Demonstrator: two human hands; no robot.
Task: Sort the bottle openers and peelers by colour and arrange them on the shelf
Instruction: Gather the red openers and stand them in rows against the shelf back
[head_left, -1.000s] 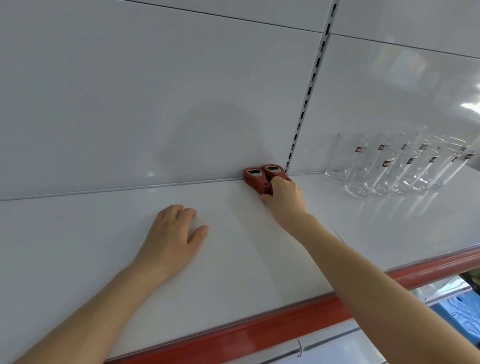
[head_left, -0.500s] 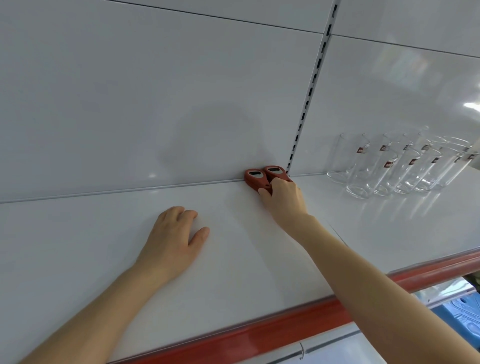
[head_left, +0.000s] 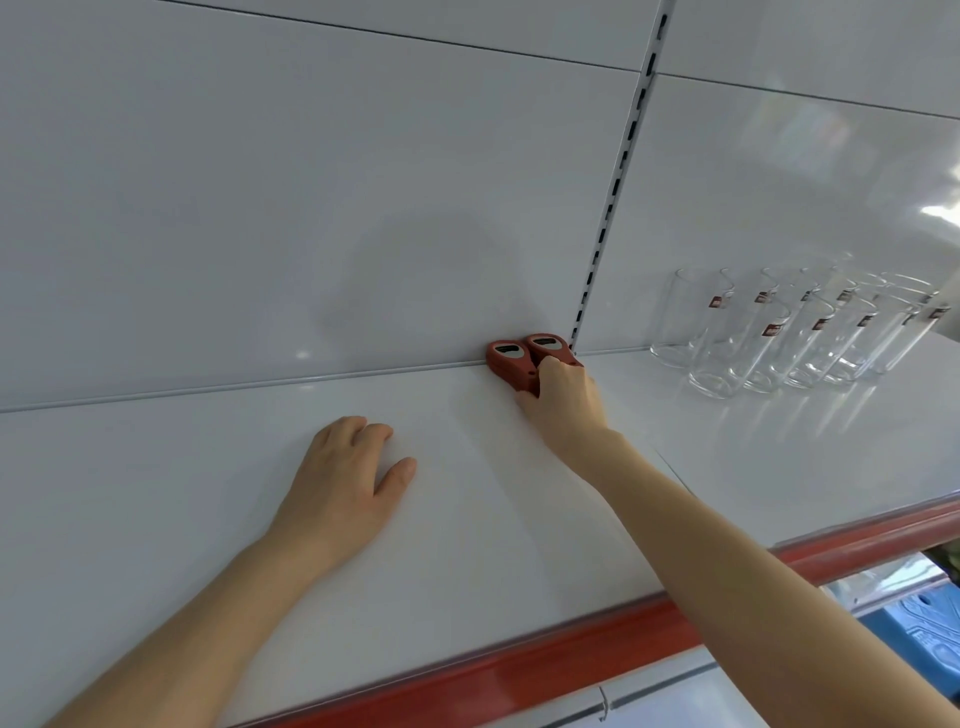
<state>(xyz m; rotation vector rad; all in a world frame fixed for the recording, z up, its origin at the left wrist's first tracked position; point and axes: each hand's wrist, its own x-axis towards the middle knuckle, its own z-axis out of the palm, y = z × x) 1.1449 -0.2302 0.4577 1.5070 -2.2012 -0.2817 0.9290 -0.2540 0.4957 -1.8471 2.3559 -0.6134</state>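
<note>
Almost nothing has moved in the last second: my right hand (head_left: 563, 402) still sits on the nearer ends of the two red plastic bottle openers (head_left: 524, 358) lying side by side, fingers curled down over them, though I cannot tell whether they actually pinch or only press. The openers have stayed put too, butted against the white back panel (head_left: 311, 208) just left of the slotted upright strip (head_left: 608, 218). I read that as a final nudge to square the red pair, so this colour group looks settled and the hand can come away soon.

My left hand (head_left: 343, 478) still lies flat and spread on the glossy white shelf (head_left: 156, 493), left of the strip and nearer the red front edge trim (head_left: 519, 670), holding nothing.

Right of the strip stand clear drinking glasses (head_left: 779, 332) in rows, each with a small dark red sticker; its writing is too small to read. The openers show pale metal insets, with no legible marking.
</note>
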